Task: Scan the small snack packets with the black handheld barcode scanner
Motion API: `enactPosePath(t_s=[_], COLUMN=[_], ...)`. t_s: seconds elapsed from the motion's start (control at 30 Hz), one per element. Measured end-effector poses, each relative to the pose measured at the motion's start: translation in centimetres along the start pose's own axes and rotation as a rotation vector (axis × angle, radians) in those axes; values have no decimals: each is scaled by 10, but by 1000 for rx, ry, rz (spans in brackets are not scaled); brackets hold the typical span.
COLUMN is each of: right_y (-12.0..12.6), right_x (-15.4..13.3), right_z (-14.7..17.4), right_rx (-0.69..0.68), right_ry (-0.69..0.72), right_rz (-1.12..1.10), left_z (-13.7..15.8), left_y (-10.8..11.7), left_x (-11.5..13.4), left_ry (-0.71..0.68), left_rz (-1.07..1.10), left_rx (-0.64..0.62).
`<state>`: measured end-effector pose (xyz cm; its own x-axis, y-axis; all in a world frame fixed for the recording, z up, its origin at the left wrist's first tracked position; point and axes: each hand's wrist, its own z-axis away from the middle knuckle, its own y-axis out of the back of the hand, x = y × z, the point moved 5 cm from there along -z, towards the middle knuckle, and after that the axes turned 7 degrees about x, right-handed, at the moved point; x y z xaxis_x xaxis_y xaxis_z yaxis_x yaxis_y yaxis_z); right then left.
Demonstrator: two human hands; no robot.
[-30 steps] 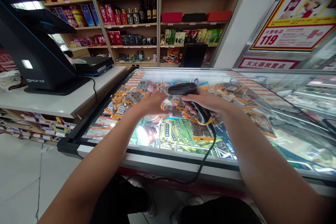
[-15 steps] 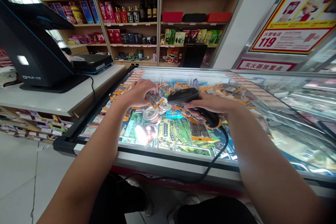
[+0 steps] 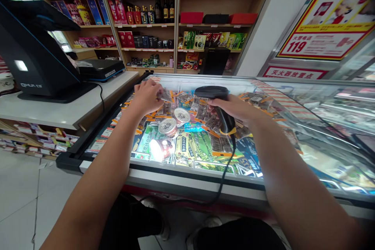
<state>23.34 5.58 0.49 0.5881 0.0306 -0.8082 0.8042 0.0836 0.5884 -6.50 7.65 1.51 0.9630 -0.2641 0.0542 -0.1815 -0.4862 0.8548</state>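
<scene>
Evidently the work is under way rather than finished: one small packet (image 3: 167,95) is taken up, while many other orange-edged packets (image 3: 202,108) lie loose, and whether any of those have been dealt with cannot be told. Nearest, a black cable (image 3: 223,177) hangs over the front edge of the freezer (image 3: 175,175), where it could snag. Just behind that edge lie green bags (image 3: 202,142), with price labels (image 3: 98,145) towards the near left corner. A tipped cup (image 3: 162,149) with a bright glare on it and two more cups (image 3: 181,116) sit between the front edge and the middle, partly in the way of the packets behind. Farther in, towards the left edge, the left hand (image 3: 148,95) pinches the small packet at its fingertips, fingers curled narrow. Right of the middle, the right hand (image 3: 230,107) is wrapped around the handle of a black scanner (image 3: 211,91), whose head hides some packets. Whether the packets lie on glass or under it is unclear. Beyond the left edge, a white surface (image 3: 117,86) carries a scale (image 3: 101,69) and a dark till (image 3: 43,66); at the back stand shelves (image 3: 219,50) of boxes and bottles.
</scene>
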Motion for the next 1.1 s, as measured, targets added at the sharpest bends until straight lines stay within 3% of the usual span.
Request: enactPosePath(t_s=[0.1,0.23,0.33,0.47,0.6,0.7,0.83,1.1], right_y=[9,6,0,-9,-17,-20,-23,-26], right_x=[9,12,12,20,27,28,21,13], right_z=[-9,-11,-12,-18,-24,-23,-17,-14], right_rx=[194,164,112,54,-20,-68,-89,-6], right_ry=[-109,-135,-103,-125,-107,-85,-78,-40], right_rz=[152,284,274,139,119,169,126,-176], left_z=[2,7,8,8,18,28,31,21], left_y=[2,-8,-8,-6,-31,-51,-65,-64], left_x=[-22,-36,-26,15,72,98,103,88], left_ry=[267,378,376,252,24,-52,5,221], left_rz=[-122,-188,-212,-166,111,230,392,786], left_rx=[9,-114,-78,4,-208,-350,-419,-327])
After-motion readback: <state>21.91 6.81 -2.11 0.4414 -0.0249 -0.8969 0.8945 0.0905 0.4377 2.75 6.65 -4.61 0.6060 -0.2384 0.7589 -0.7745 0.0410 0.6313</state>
